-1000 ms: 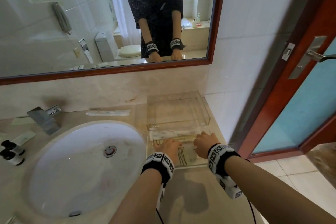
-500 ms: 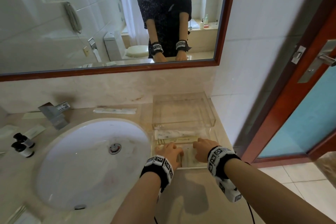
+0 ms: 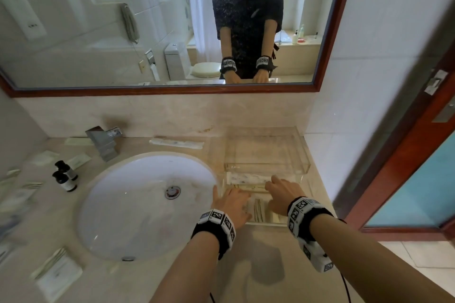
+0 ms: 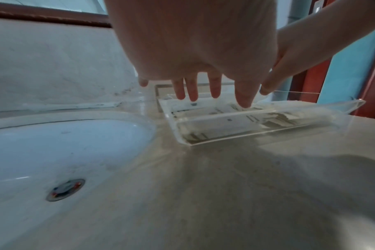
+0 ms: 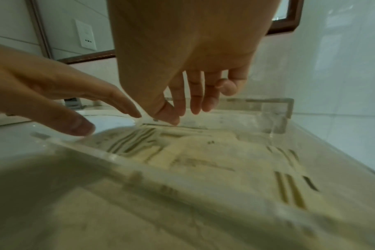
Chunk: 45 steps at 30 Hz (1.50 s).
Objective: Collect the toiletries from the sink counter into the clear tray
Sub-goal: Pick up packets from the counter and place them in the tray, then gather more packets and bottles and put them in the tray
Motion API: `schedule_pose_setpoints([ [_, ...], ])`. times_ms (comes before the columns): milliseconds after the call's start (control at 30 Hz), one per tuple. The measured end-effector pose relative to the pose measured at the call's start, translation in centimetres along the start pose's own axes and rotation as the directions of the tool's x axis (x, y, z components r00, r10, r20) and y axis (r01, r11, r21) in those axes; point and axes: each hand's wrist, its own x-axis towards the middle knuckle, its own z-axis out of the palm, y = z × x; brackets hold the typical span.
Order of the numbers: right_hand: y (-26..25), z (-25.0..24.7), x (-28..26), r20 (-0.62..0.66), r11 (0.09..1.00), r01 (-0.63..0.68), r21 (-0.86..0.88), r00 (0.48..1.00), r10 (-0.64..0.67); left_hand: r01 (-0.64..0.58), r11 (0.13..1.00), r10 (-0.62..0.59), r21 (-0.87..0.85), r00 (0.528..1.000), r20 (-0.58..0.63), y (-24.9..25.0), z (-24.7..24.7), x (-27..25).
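Observation:
A clear tray (image 3: 268, 223) sits on the counter to the right of the sink, with several flat pale packets (image 3: 257, 209) lying in it. My left hand (image 3: 230, 200) hovers over its left part, fingers (image 4: 192, 92) straight and pointing down at the packets (image 4: 229, 120). My right hand (image 3: 279, 192) is over the right part, its fingers (image 5: 195, 101) hanging straight and the thumb tip down at the packets (image 5: 203, 152). Neither hand holds anything. Two small dark bottles (image 3: 64, 178) stand left of the sink, and a long white packet (image 3: 176, 143) lies behind it.
A taller clear box (image 3: 266, 152) stands right behind the tray against the wall. The white sink (image 3: 138, 204) and tap (image 3: 104, 141) fill the middle. More flat packets (image 3: 57, 274) lie at the counter's left side. A door (image 3: 406, 167) is at the right.
Both hands stay over the tray. Their fingers have spread and straightened over the packets, and my right hand has reached a little farther back. The head view has swung left.

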Motion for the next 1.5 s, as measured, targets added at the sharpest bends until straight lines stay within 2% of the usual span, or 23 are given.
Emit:
schedule_pose_setpoints([
  [167,-3.8,-1.4,1.7,0.001,0.994,0.106,-0.034,0.994,-0.106,0.077,0.996,-0.076,0.045,0.997,-0.028,-3.3,-0.9,-2.2],
  [333,-9.8,-2.5,3.7,0.019,0.972,0.226,-0.066,0.974,-0.225,0.219,0.975,-0.218,0.041,0.975,-0.035,-9.4,-0.7,-6.4],
  [500,-17.9,-3.6,5.4,0.017,0.923,0.372,-0.102,0.928,-0.372,0.369,0.929,-0.37,0.043,0.929,0.02,-15.9,-0.4,-11.6],
  [667,-26.4,-4.6,6.4,0.019,0.859,0.496,-0.132,0.867,-0.498,0.499,0.867,-0.498,-0.012,0.867,0.013,-21.6,0.3,-16.9],
  [867,-34.7,-5.4,6.7,0.067,0.8,0.577,-0.165,0.816,-0.574,0.608,0.792,-0.607,-0.057,0.794,0.034,-27.5,0.6,-21.7],
  [1233,-46.1,-5.0,6.9,0.232,0.706,0.698,-0.118,0.711,-0.664,0.692,0.722,-0.689,-0.01,0.72,0.08,-36.8,2.6,-27.3],
  [1367,-48.4,-4.0,6.9,0.249,0.697,0.711,-0.093,0.694,-0.676,0.723,0.691,-0.722,-0.002,0.691,0.03,-39.4,3.3,-28.0],
  [1500,-50.1,-3.2,7.3,0.285,0.735,0.675,-0.058,0.717,-0.636,0.761,0.649,-0.761,0.015,0.649,0.007,-41.5,4.0,-28.1],
])
